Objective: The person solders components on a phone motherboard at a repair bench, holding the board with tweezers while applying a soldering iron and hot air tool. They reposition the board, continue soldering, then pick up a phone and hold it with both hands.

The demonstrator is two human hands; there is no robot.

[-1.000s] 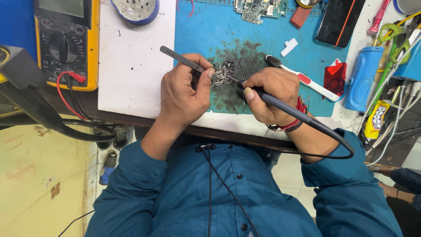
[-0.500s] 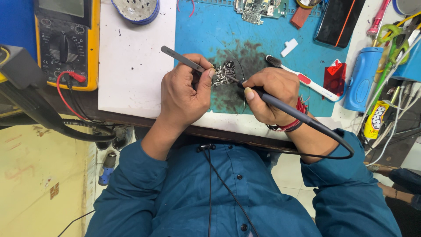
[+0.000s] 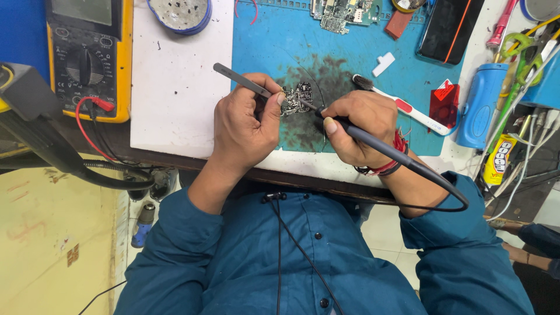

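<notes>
Left hand [image 3: 245,125] grips tweezers [image 3: 242,81], tips on the small circuit board [image 3: 296,96] mid blue mat [image 3: 280,46], near the bench's front edge. Right hand [image 3: 359,125] clenches soldering iron [image 3: 373,143], tip at the board. Work looks midway: board pinned, iron on it, joints too small to judge. Multimeter [image 3: 87,58] at left edge.

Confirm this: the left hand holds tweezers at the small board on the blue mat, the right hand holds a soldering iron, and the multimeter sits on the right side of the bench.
One thing is wrong. The multimeter sits on the left side of the bench, as the head view shows. The rest holds: the left hand holds tweezers at the small board on the blue mat, and the right hand holds a soldering iron.
</notes>
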